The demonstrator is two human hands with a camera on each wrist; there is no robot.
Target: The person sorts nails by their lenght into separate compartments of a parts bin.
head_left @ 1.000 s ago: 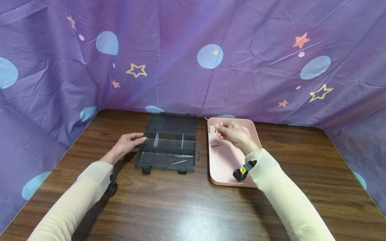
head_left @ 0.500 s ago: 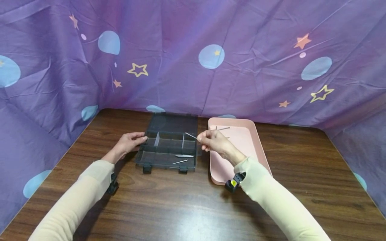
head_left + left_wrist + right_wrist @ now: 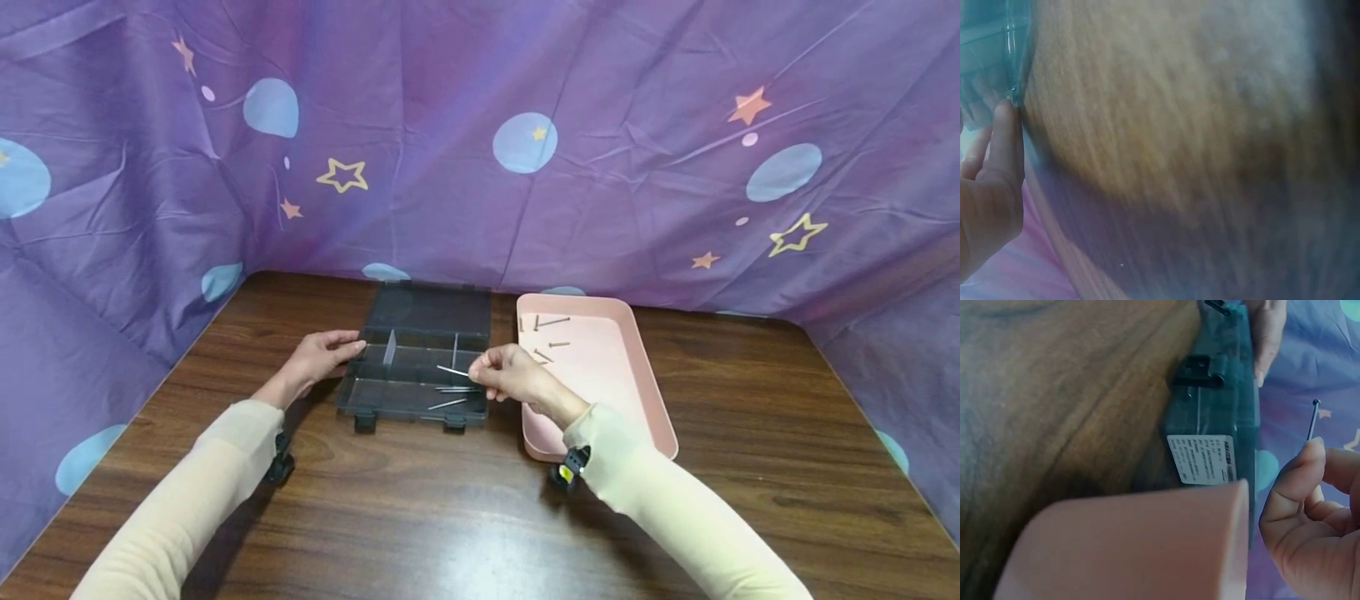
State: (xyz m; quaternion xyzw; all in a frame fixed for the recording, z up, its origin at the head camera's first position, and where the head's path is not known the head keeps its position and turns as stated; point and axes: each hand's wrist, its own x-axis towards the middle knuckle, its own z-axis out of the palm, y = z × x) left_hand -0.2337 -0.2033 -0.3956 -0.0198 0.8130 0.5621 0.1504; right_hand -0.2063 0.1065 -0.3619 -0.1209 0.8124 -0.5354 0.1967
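On the table [image 3: 465,500], the pink tray [image 3: 600,387] sits just right of the open, dark box [image 3: 393,396]. The left hand [image 3: 318,358] has its thumb and fingers pinching the box's left edge, though how firmly I can't tell. The right hand [image 3: 517,375], thumb closed against curled fingers, grips one nail [image 3: 453,371] above the box's right part. Loose nails [image 3: 553,321] lie in the tray, others in the front compartment.

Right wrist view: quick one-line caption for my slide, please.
Right hand pinches a nail, a pink tray in the foreground, the labelled box and left hand beyond.
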